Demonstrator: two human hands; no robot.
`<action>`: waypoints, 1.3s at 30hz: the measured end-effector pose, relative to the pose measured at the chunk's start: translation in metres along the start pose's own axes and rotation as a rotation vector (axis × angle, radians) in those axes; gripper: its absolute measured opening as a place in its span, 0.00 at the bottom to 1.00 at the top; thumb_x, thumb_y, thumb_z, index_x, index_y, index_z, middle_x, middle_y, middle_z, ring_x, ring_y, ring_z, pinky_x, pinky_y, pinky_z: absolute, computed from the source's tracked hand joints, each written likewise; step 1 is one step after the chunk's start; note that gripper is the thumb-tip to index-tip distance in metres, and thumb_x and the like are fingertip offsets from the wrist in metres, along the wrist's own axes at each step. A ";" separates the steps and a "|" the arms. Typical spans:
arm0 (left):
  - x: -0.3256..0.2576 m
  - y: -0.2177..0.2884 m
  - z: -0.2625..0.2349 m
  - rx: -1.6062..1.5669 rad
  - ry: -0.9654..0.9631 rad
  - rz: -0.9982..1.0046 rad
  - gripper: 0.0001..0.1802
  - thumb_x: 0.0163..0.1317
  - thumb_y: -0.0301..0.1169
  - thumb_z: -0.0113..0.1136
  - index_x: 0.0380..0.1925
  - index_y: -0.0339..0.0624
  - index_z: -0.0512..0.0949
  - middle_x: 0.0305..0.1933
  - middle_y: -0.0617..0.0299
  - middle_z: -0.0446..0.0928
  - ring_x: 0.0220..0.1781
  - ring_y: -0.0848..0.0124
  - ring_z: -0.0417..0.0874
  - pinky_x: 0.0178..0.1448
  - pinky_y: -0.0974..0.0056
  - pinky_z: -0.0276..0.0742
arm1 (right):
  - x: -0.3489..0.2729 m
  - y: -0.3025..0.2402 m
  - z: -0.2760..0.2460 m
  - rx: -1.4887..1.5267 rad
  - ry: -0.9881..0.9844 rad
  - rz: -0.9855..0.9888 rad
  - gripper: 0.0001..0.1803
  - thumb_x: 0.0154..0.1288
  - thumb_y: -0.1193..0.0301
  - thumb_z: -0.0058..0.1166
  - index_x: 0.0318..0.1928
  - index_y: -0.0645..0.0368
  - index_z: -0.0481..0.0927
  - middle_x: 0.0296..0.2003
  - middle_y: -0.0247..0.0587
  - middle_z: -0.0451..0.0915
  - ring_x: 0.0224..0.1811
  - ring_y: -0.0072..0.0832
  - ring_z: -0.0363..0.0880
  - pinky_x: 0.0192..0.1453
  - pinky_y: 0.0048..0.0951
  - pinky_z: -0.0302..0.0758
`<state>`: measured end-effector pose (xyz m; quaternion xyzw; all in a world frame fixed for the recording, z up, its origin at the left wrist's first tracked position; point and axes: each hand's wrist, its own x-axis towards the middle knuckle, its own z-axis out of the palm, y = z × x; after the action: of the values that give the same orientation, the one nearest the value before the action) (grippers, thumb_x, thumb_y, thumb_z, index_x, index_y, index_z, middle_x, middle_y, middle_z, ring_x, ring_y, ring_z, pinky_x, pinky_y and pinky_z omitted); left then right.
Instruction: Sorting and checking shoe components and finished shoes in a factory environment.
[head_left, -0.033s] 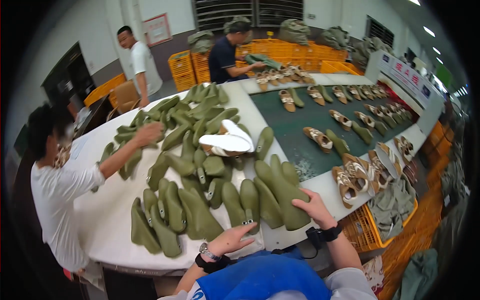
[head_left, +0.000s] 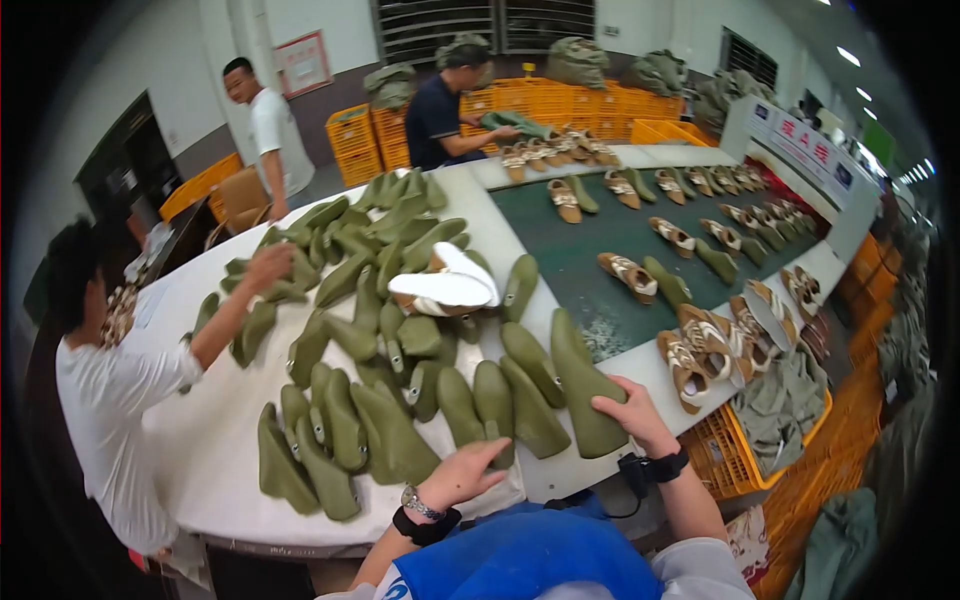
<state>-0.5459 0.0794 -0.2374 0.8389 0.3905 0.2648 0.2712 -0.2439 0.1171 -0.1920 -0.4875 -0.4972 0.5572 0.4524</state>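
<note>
White work table (head_left: 215,470), curved, largest item: bears a broad spread of olive-green shoe lasts (head_left: 390,330) lying on their sides, toes pointing many ways. Dark green conveyor belt (head_left: 600,245) runs alongside to the right, carrying tan-and-white shoes (head_left: 628,275) paired with further lasts. Yellow plastic crates (head_left: 560,100) stacked at the far wall; one yellow crate (head_left: 735,455) below the table's right edge holds grey-green fabric. One white shoe upper on a last (head_left: 445,288) lies atop the green pile, mid-table. Co-worker in white shirt at the left edge, hand (head_left: 268,268) set on a last in the far pile. Compared with the same-instant frame, nothing has shifted; every item matches in place. Right hand (head_left: 632,412): forearm enters from the lower edge, black wrist strap, palm down, fingers loosely spread and resting on the large green last (head_left: 582,385) nearest the table's front edge. Left hand (head_left: 462,474): wristwatch and black band, fingers held together and pointing forward, tips touching a neighbouring last (head_left: 495,400) in the front row.
</note>
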 end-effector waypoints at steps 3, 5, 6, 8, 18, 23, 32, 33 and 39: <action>0.035 -0.014 0.001 0.336 0.067 0.040 0.31 0.54 0.39 0.63 0.57 0.41 0.68 0.54 0.47 0.71 0.59 0.49 0.69 0.60 0.53 0.67 | -0.003 0.007 -0.047 -0.132 0.187 0.025 0.29 0.54 0.67 0.64 0.54 0.68 0.73 0.41 0.44 0.81 0.39 0.27 0.81 0.45 0.28 0.77; 0.051 -0.019 0.016 0.313 0.130 -0.006 0.31 0.55 0.41 0.62 0.58 0.42 0.67 0.56 0.47 0.69 0.61 0.48 0.65 0.62 0.50 0.64 | 0.009 0.015 -0.072 -0.798 0.380 -0.013 0.30 0.50 0.62 0.65 0.52 0.66 0.74 0.37 0.53 0.82 0.38 0.39 0.83 0.43 0.35 0.78; 0.058 -0.021 0.025 0.298 0.203 -0.060 0.32 0.56 0.43 0.61 0.59 0.43 0.67 0.59 0.48 0.66 0.63 0.47 0.62 0.64 0.48 0.60 | 0.018 0.039 -0.084 -0.934 0.433 -0.101 0.30 0.48 0.58 0.64 0.50 0.64 0.75 0.34 0.58 0.81 0.38 0.47 0.80 0.42 0.41 0.77; 0.064 -0.024 0.049 0.352 0.203 -0.122 0.33 0.56 0.46 0.59 0.59 0.43 0.67 0.60 0.47 0.66 0.64 0.47 0.61 0.64 0.45 0.58 | 0.033 0.088 -0.098 -1.209 0.331 0.034 0.31 0.51 0.60 0.63 0.52 0.62 0.70 0.30 0.55 0.80 0.35 0.51 0.80 0.39 0.45 0.76; 0.069 -0.021 0.105 0.657 0.401 -0.313 0.23 0.52 0.42 0.62 0.43 0.39 0.75 0.51 0.52 0.72 0.59 0.54 0.68 0.65 0.51 0.60 | 0.023 0.132 -0.146 -0.923 -0.040 -0.157 0.42 0.50 0.72 0.59 0.65 0.55 0.55 0.47 0.59 0.71 0.48 0.55 0.72 0.51 0.46 0.71; 0.078 -0.023 0.115 0.761 0.500 -0.497 0.19 0.47 0.35 0.65 0.40 0.40 0.77 0.51 0.51 0.72 0.54 0.54 0.71 0.59 0.53 0.66 | 0.035 0.138 -0.177 -0.659 -0.205 -0.251 0.44 0.49 0.76 0.58 0.67 0.59 0.52 0.53 0.62 0.69 0.56 0.56 0.69 0.59 0.42 0.68; 0.085 -0.029 0.112 0.789 0.559 -0.491 0.16 0.46 0.29 0.61 0.39 0.40 0.77 0.49 0.52 0.74 0.53 0.54 0.73 0.56 0.53 0.69 | 0.127 0.031 -0.203 0.398 -0.237 0.442 0.28 0.61 0.80 0.51 0.63 0.56 0.64 0.52 0.42 0.73 0.52 0.30 0.74 0.53 0.33 0.75; 0.088 -0.027 0.112 0.794 0.536 -0.514 0.17 0.46 0.29 0.61 0.40 0.40 0.77 0.50 0.52 0.73 0.54 0.54 0.72 0.57 0.53 0.69 | 0.146 0.014 -0.199 0.382 -0.244 0.302 0.29 0.61 0.81 0.50 0.63 0.56 0.63 0.54 0.42 0.72 0.53 0.31 0.73 0.54 0.31 0.74; 0.098 -0.024 0.112 0.776 0.424 -0.578 0.20 0.46 0.29 0.62 0.43 0.41 0.76 0.53 0.52 0.71 0.57 0.53 0.70 0.58 0.53 0.67 | 0.285 -0.020 -0.168 -0.217 -0.082 -0.459 0.27 0.55 0.77 0.52 0.58 0.55 0.68 0.47 0.53 0.75 0.49 0.37 0.76 0.53 0.31 0.73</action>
<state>-0.4303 0.1434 -0.3098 0.6639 0.7214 0.1790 -0.0823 -0.1098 0.4193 -0.2038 -0.3845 -0.6697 0.4027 0.4914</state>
